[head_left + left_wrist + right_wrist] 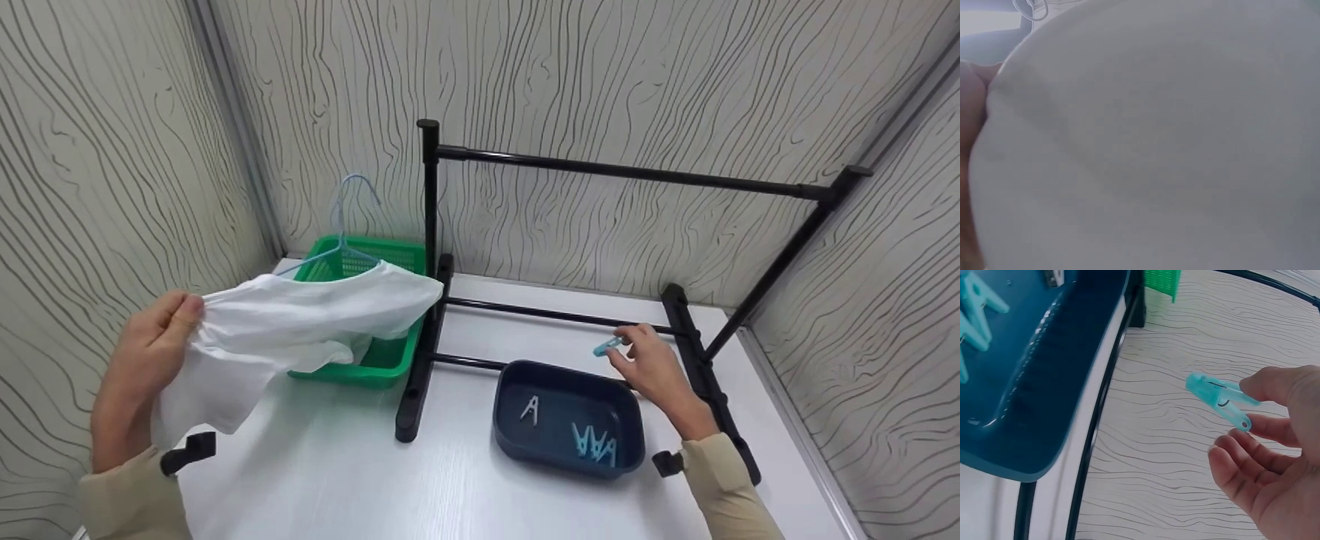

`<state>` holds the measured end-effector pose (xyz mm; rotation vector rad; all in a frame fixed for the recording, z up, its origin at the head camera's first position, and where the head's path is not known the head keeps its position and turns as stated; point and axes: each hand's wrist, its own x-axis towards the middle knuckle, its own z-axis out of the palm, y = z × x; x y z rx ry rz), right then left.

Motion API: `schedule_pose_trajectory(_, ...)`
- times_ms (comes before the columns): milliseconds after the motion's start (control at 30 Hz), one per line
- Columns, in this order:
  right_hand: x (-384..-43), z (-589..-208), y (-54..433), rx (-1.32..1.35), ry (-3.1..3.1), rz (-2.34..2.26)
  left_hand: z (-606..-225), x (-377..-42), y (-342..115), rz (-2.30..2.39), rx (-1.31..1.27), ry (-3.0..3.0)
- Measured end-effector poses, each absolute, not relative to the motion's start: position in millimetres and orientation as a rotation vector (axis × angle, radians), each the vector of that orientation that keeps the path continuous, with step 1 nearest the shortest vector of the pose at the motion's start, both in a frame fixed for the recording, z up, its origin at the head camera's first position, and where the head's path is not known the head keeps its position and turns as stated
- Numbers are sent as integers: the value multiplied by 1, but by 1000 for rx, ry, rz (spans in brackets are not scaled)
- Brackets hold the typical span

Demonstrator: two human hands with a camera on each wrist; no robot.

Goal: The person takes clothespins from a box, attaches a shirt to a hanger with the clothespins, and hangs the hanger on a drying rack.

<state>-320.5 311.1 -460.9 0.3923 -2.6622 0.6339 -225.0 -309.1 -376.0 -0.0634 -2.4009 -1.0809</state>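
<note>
My left hand (154, 345) grips one side of a white shirt (300, 311), pinching the cloth between thumb and fingers. The shirt hangs on a light blue hanger (342, 244) whose hook points up. Its far end overlaps a green basket (375, 375) in the head view, and its cloth fills most of the left wrist view. Between the thumb and forefinger of my right hand (654, 366) is a light blue clothespin (1219, 396), held by its handle ends. That hand is above the right edge of a dark blue basin (570, 465), which holds several clothespins (592, 442).
A black clothes rack (630, 172) stands on the white table (360, 480), its top bar running across the back. Two low bars (555, 313) join its feet behind the basin. Patterned walls (540, 67) enclose the table at the back and both sides.
</note>
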Motion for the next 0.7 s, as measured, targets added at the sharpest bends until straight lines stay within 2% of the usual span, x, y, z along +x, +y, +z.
schedule_pose_trajectory(433,-315,-432,303,496,-2370,735,-370,-220,-300,-1309,-50,-2239)
schedule_pose_trajectory(700,-308,-413,304,566,-2251,857,-382,-232,-281,-1426,-202,-2100)
